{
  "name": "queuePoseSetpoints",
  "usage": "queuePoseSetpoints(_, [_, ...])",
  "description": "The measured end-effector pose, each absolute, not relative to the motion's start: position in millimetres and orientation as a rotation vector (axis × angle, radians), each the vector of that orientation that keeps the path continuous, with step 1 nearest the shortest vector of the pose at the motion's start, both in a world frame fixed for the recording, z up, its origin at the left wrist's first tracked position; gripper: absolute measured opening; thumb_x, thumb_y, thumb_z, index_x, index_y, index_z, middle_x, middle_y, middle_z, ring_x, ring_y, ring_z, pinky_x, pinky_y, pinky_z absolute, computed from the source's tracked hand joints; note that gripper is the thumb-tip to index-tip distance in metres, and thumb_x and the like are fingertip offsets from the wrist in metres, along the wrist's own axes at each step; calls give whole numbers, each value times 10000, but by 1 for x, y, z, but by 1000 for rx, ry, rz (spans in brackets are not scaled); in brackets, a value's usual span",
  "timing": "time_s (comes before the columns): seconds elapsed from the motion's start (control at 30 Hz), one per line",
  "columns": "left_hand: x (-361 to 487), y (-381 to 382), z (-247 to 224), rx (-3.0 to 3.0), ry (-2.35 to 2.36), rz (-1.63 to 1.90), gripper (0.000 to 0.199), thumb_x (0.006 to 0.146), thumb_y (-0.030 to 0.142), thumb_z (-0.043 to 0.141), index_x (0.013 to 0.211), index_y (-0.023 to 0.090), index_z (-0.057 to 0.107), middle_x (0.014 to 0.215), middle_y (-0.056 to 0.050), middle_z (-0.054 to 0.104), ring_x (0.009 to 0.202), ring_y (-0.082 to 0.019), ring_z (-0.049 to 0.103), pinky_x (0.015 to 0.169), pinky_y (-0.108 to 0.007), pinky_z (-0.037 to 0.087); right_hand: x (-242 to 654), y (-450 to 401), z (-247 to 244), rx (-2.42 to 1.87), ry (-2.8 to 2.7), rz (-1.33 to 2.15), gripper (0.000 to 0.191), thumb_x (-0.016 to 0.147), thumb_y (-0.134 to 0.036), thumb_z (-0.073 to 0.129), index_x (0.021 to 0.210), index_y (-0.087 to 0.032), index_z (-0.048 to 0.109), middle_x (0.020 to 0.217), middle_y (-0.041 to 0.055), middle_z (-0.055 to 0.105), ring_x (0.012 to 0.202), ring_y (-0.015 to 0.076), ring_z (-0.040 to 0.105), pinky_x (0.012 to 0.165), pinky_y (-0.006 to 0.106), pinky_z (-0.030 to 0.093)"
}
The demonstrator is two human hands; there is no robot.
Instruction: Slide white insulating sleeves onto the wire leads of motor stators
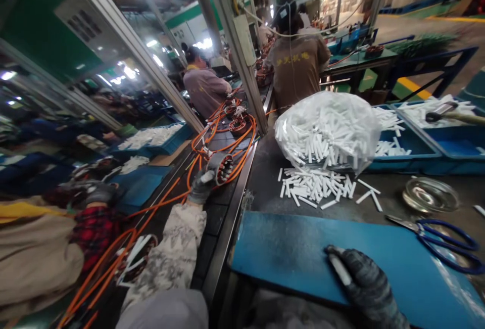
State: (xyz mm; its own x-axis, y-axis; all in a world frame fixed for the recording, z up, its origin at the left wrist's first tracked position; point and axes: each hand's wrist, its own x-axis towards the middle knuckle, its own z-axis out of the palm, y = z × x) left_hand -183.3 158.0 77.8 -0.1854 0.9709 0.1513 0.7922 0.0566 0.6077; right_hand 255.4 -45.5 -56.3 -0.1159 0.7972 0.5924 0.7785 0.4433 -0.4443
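Left hand (200, 187) grips coil ring (223, 167) by edge, middle of frame. Right hand (367, 274) seems to pinch white tube (341, 268), lower right. Best: hold ring firm, keep orange wires (161, 204) from snagging.

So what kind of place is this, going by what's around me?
Probably a factory assembly line: ring-shaped parts with orange cables lie along a dark track, blue bins hold many white pieces, and other people are alongside.
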Motion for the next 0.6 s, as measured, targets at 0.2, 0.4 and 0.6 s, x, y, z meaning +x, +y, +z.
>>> queuePoseSetpoints(0.2, [-132,76,52,1867,1659,603,558,845,516,648,1352,289,696,1101,-38,807,1042,-344,763,905,-514,642,253,-43,-46,-1335,-1910,29,361,1060,-406,506,1023,-208,806,922,64,823,781,197,779,759,301,626])
queuePoseSetpoints(0.4, [-58,51,39,2490,861,56,421,786,560,759,1127,315,791,1219,-89,772,1287,-380,642,1160,-575,485,253,-44,-36,-1401,-1882,178,386,1052,-455,514,998,-199,799,891,81,817,771,218,771,744,333,624])
queuePoseSetpoints(0.6, [-92,66,93,2867,588,410,309,981,262,528,1237,309,696,1277,-4,749,1374,-261,577,1258,-554,348,260,-44,-17,-1378,-1812,366,271,1037,-405,562,1065,-231,768,955,59,810,836,216,768,772,354,618])
